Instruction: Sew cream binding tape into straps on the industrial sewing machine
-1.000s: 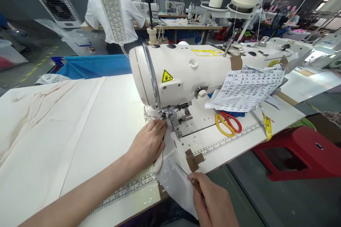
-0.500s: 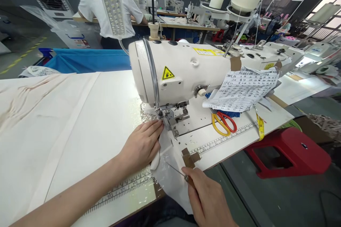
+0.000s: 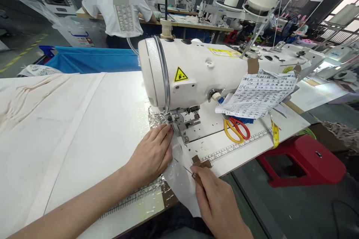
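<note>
My left hand (image 3: 153, 153) is closed on a strip of thin white fabric (image 3: 182, 185), its fingertips right by the presser foot (image 3: 169, 118) of a white sewing machine (image 3: 193, 71). The fabric runs from under the foot toward me and hangs over the table's front edge. My right hand (image 3: 220, 198) grips an awl (image 3: 183, 166) with a thin metal shaft and a brownish handle. The awl's tip points left over the fabric, near the heel of my left hand. Fabric beneath my left palm is hidden.
Scissors (image 3: 235, 129) with yellow and red handles and a yellow tape measure (image 3: 275, 134) lie to the right, below a handwritten sheet (image 3: 256, 93). A red stool (image 3: 308, 160) stands beside the table. White fabric (image 3: 25, 108) covers the left side. A co-worker (image 3: 123, 18) sits beyond.
The white fabric has moved up toward the presser foot, its hanging end now higher. My right hand and the awl have moved slightly up. The view has shifted a little.
</note>
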`<state>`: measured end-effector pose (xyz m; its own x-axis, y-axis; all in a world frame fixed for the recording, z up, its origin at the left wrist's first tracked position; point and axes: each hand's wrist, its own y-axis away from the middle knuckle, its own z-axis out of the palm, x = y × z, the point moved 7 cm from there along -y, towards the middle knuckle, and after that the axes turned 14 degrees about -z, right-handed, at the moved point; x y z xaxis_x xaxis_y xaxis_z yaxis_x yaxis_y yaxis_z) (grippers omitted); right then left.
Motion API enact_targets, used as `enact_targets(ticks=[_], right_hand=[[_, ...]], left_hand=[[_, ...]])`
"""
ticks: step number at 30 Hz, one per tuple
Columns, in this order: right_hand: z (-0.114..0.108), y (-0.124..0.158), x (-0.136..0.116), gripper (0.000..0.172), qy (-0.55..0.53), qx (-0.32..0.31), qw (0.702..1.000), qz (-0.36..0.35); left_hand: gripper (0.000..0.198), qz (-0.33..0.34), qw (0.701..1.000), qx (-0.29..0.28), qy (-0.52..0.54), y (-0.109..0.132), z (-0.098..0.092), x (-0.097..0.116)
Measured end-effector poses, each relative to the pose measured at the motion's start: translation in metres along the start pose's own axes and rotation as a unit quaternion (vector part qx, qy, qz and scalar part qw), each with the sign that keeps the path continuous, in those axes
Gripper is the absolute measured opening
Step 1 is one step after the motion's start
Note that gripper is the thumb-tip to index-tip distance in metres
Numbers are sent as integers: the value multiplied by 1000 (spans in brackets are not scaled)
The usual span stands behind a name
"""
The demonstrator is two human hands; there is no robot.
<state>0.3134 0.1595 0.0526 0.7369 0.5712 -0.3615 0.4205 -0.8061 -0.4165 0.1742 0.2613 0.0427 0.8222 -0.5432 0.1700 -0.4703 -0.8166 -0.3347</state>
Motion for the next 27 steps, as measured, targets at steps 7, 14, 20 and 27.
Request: enact_targets(ticks=[7, 14, 20, 27], right_hand=[[3, -7, 2, 34, 3, -15, 1000, 12], [4, -16, 3, 35, -1, -24, 1000, 10], [9, -23, 4, 34, 2, -37, 999, 11], [15, -34, 4, 32, 13, -51, 999, 10]], left_hand=[[49, 21, 999, 11, -31, 10, -1, 9], [47, 25, 999, 21, -25, 14, -4, 14], [47, 33, 999, 20, -25, 11, -6, 13], [47, 23, 999, 17, -25, 5, -6, 4]])
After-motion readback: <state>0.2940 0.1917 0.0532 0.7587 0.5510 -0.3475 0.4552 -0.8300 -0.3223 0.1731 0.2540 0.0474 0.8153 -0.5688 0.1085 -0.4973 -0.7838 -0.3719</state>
